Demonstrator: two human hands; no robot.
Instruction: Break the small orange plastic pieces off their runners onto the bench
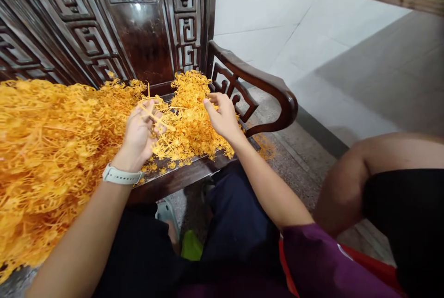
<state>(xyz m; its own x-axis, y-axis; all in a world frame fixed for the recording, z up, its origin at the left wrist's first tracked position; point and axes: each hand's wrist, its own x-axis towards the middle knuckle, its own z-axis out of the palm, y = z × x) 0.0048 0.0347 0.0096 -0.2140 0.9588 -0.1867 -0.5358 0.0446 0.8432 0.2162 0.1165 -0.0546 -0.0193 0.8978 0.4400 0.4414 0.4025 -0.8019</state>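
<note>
A big heap of yellow plastic sprue pieces (45, 150) covers the left of a dark wooden bench seat (180, 175). A smaller pile of the same pieces (189, 103) lies by the armrest. My left hand (140, 133), with a white watch on its wrist, is closed round a yellow sprue stick (156, 120) between the two piles. My right hand (222, 115) rests on the smaller pile, with its fingertips pinched on a yellow piece at the pile's top.
The carved dark bench back (104, 25) rises behind the piles and a curved armrest (263, 90) bounds the seat on the right. A few yellow bits lie on the speckled floor (298, 168). A bare knee in black shorts (364, 173) is at the right.
</note>
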